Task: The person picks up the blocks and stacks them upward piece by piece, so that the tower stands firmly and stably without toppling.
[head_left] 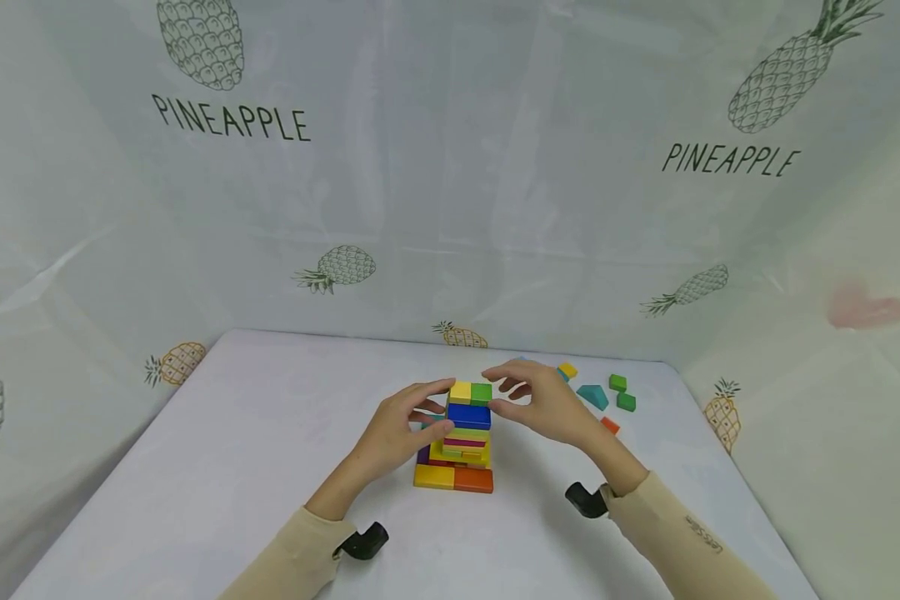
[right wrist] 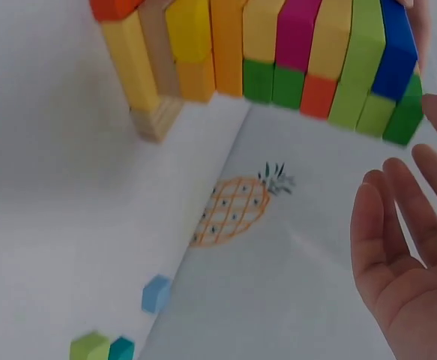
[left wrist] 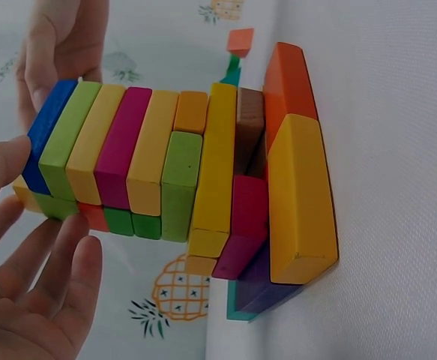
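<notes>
A tall stack of coloured wooden blocks (head_left: 466,436) stands mid-table. Yellow (head_left: 460,392) and green (head_left: 482,394) blocks show at its top in the head view, over a long blue block (head_left: 468,416). To its left is my left hand (head_left: 396,432), fingers spread and loosely bent around the upper layers. Its thumb reaches the blue block's edge in the left wrist view. My right hand (head_left: 546,403) is on the other side, relaxed and holding nothing. In the right wrist view, that thumb's tip is right beside the dark green block (right wrist: 405,112), with the other fingers apart from the stack.
Loose blocks lie at the back right, including a teal triangle (head_left: 593,396), green blocks (head_left: 626,402) and an orange-red piece (head_left: 610,425). A yellow block (head_left: 567,370) sits behind the right hand. A pineapple-print curtain (head_left: 450,183) hangs behind the white table (head_left: 270,467).
</notes>
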The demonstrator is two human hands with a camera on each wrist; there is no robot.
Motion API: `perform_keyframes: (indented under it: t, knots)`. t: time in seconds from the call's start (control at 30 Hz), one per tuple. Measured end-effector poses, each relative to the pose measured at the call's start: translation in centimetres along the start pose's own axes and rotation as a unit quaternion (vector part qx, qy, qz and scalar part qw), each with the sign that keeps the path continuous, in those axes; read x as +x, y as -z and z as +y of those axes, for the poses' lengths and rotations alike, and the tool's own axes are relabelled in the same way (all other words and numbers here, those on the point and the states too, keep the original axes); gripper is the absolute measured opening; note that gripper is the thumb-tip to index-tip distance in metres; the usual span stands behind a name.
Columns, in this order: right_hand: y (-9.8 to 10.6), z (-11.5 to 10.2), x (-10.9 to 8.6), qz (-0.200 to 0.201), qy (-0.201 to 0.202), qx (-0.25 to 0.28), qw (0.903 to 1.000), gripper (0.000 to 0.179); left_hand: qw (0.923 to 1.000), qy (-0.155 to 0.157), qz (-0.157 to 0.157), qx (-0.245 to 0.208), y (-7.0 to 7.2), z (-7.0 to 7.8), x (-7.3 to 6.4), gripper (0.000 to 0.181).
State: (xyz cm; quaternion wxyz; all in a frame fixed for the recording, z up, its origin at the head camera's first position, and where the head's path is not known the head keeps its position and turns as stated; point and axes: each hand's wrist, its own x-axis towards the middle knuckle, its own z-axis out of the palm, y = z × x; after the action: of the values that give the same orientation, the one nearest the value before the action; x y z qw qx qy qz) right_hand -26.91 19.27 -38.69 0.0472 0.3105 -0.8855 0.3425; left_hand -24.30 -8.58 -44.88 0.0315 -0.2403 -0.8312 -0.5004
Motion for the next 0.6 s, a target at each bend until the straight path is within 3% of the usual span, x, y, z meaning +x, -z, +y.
perform_keyframes:
  t: [0.17,0.33,0.47,0.6]
  knots:
    - [2.9,3.0,-1.8,0.016,-0.011,-0.008,0.9998,0.042,1.0000,-0.003,-0.002,-0.003,0.0,0.0,0.0,0.061]
    - [6.5,9.1,-4.6,0.037,-0.045,-0.055,0.9968,0.040,1.0000,-0.003,-0.004,-0.004,0.0,0.0,0.1,0.060]
    - [8.5,13.9,-6.9,0.044,-0.097,-0.104,0.9889,0.038,1.0000,-0.001,-0.003,-0.003,0.1,-0.1,0.0,0.060]
    - [9.5,17.1,-8.5,0.039,-0.154,-0.121,0.9799,0.042,1.0000,-0.001,-0.002,0.001,0.1,-0.1,-0.1,0.060]
